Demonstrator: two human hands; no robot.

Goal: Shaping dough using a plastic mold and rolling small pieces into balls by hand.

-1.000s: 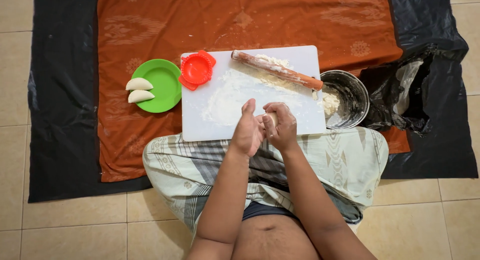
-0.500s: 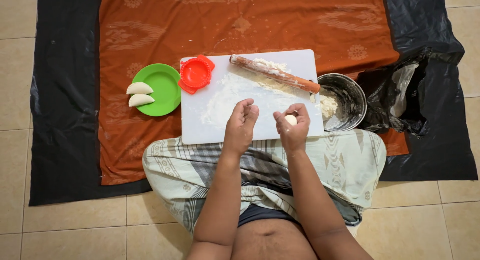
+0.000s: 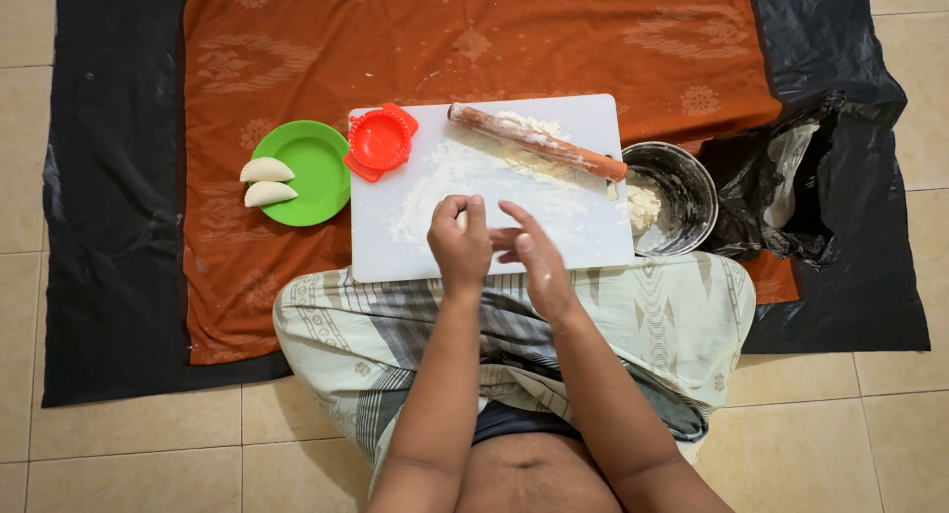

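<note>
Head view, middle of the frame: I see my left hand (image 3: 460, 244) curled around a small pale lump of dough (image 3: 462, 219) over the near edge of the white cutting board (image 3: 593, 238). My right hand (image 3: 534, 261) sits just beside it, fingers spread flat and holding nothing. A floured rolling pin (image 3: 539, 143) lies slanted across the board's top, with a red dumpling press (image 3: 381, 140) at its upper left corner. Left of that, a green plate (image 3: 318, 172) carries two folded dumplings (image 3: 268, 182) (side by side). A metal bowl (image 3: 674, 197) sits at the board's right.
</note>
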